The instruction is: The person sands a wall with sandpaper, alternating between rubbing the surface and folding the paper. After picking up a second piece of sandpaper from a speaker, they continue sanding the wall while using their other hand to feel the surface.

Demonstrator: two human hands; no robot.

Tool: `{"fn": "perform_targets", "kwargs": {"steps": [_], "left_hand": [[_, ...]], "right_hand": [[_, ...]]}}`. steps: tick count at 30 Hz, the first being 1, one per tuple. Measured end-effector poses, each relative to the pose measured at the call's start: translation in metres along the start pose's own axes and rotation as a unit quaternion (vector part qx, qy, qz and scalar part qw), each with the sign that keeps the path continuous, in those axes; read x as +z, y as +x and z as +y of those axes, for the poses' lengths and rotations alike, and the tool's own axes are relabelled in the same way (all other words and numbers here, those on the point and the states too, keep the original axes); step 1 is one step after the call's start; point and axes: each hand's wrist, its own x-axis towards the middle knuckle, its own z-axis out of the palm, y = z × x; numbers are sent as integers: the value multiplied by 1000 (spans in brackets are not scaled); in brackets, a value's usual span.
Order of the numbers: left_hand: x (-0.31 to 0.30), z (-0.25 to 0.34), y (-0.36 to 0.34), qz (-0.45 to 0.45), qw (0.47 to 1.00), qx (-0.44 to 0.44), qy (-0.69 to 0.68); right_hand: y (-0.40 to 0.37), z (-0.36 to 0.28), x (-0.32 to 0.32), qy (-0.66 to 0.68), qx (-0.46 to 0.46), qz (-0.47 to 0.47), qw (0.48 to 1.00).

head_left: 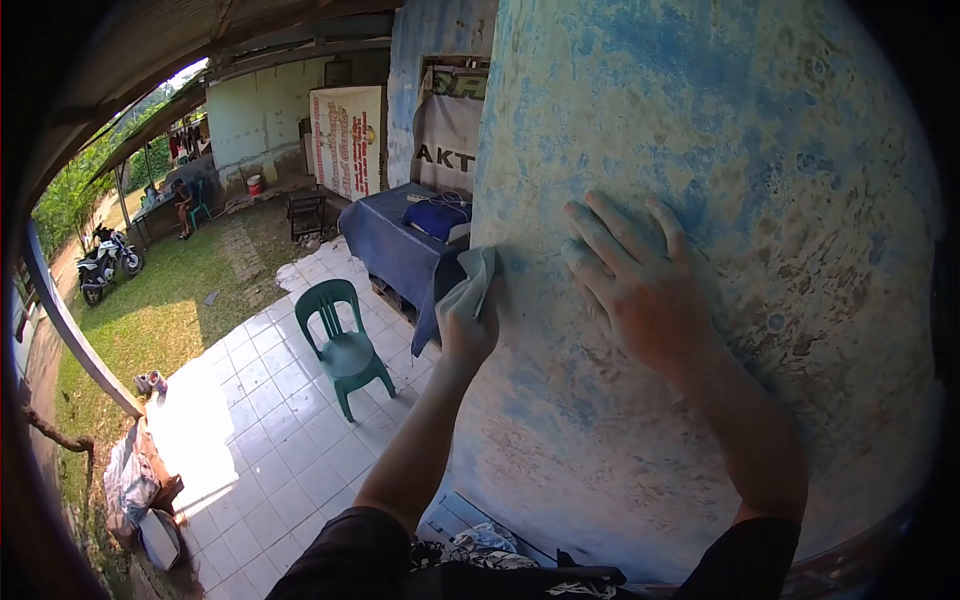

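Observation:
A worn wall with patchy blue and pale paint fills the right side of the view, its surface rough and flaking. My right hand lies against it, fingers spread, with nothing visible under the palm. At the wall's left edge, my left hand is closed round a folded grey sheet of sandpaper. The sheet's upper end sticks out above the fingers, beside the wall corner. Pale dust covers the fingers of both hands.
A green plastic chair stands on the white tiled floor. Behind it is a table with a dark blue cover. Bags lie by the floor's left edge. A motorcycle and a seated person are farther off.

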Motion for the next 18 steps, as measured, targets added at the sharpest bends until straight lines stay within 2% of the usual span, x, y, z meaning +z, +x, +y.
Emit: {"fn": "perform_targets", "kwargs": {"steps": [1,4,7,8,11,13,15,17,18], "left_hand": [[3,1,-24,4,1000,25,-11],[3,10,-59,-26,999,-22,4],[8,7,-16,15,1000,-19,-10],[7,6,1,8,998,-53,-19],[2,8,33,11,997,-48,-58],[5,6,10,-7,996,-73,-48],[12,7,-36,28,1000,1,-10],[15,7,-74,0,1000,-26,-3],[16,6,-68,17,999,-10,-25]], "right_hand": [[0,0,0,6,2,-4,1000],[0,-1,-2,16,1,-7,1000],[0,-4,5,10,-1,14,1000],[1,-4,5,13,0,10,1000],[3,-6,4,21,-1,-4,1000],[6,-6,7,15,0,3,1000],[6,-8,6,18,-3,-6,1000],[6,-8,6,9,-7,-14,1000],[6,-10,7,10,-7,-15,1000]]}}
